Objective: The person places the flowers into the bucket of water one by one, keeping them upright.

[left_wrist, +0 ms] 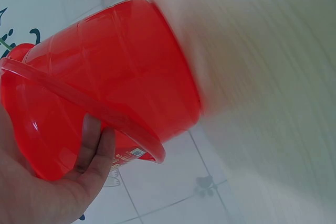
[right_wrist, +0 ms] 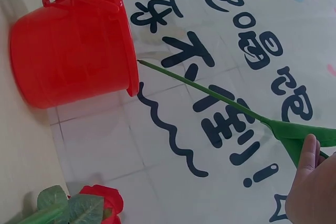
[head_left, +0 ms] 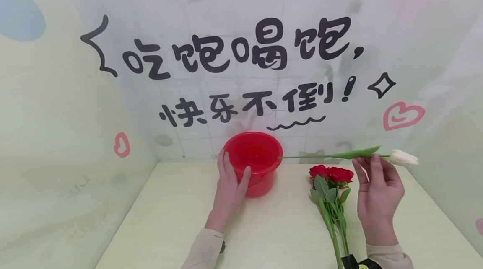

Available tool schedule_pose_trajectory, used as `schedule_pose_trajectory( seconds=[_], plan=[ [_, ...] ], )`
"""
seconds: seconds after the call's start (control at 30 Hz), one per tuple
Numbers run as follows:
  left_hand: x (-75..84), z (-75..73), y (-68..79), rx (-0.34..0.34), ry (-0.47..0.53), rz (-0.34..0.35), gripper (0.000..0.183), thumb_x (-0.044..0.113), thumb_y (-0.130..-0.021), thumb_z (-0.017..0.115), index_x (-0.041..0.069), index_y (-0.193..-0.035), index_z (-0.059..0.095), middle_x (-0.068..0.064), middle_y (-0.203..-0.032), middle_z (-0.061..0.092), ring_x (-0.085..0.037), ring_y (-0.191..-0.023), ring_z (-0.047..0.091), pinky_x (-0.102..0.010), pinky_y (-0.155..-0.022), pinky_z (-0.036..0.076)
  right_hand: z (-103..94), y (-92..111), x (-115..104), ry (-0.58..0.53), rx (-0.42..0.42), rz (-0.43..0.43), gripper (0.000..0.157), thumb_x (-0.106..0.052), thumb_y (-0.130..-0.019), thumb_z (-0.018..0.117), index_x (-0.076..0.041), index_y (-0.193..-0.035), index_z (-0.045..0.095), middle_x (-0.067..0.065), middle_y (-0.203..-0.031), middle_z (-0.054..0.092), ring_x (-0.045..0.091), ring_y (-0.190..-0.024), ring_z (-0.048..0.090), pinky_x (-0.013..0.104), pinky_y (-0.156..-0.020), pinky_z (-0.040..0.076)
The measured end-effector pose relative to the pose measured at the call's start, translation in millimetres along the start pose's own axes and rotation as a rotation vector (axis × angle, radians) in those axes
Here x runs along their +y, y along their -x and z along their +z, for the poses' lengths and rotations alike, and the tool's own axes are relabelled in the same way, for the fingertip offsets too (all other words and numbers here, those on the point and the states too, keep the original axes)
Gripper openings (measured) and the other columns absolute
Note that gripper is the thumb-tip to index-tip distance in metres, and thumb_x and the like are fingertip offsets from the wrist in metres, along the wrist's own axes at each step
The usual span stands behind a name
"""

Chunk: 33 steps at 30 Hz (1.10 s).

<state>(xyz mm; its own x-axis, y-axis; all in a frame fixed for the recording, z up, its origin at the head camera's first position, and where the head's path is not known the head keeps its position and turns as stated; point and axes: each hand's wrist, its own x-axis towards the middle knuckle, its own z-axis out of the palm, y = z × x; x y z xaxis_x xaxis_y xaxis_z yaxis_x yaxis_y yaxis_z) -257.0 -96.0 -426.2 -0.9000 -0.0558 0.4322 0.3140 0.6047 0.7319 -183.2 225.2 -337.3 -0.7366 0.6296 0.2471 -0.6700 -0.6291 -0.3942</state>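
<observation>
A red plastic bucket [head_left: 260, 183] stands upright at the back of the table. My left hand [head_left: 228, 187] holds its left side near the rim; in the left wrist view, fingers [left_wrist: 98, 148] lie against the wall beside the bucket's handle [left_wrist: 68, 88]. Raised at the right, my right hand [head_left: 379, 193] pinches a white tulip [head_left: 403, 157] by its green leaf and stem. The tulip lies roughly level, bloom to the right. Its stem [right_wrist: 202, 88] points left, with the tip close by the bucket's rim; whether they touch I cannot tell.
Red roses [head_left: 341, 174] with leafy stems lie on the table [head_left: 286, 231] between the bucket and my right forearm. A black object [head_left: 351, 262] sits by the right wrist. Behind the table hangs a pale printed sheet [head_left: 226, 5] with dark lettering.
</observation>
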Motion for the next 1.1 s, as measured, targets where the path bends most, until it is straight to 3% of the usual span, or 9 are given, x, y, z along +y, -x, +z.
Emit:
schedule_pose_trajectory(
  seconds=[0.6,1.1],
  plan=[
    [-1.6,0.9,-0.4,0.001,-0.002,0.006,0.111,0.043,-0.091,0.082,0.020,-0.170,0.007,-0.003,-0.168,0.027,-0.026,-0.140,0.047,-0.044,-0.093,0.062,-1.4,5.3,12.2,0.103,-0.040,-0.022,0.017,0.008,-0.098,0.066,0.019,-0.111,0.065,0.022,-0.099,0.071,0.030,-0.084,0.077,0.041,-0.082,0.062],
    [-0.7,0.5,-0.7,0.018,0.008,0.020,0.111,0.042,-0.090,0.083,0.018,-0.169,0.009,-0.004,-0.166,0.030,-0.028,-0.139,0.049,-0.045,-0.091,0.062,-2.3,10.5,22.8,0.243,-0.004,0.051,0.018,0.006,-0.097,0.069,0.014,-0.113,0.068,0.017,-0.098,0.073,0.024,-0.082,0.078,0.037,-0.081,0.062]
  ],
)
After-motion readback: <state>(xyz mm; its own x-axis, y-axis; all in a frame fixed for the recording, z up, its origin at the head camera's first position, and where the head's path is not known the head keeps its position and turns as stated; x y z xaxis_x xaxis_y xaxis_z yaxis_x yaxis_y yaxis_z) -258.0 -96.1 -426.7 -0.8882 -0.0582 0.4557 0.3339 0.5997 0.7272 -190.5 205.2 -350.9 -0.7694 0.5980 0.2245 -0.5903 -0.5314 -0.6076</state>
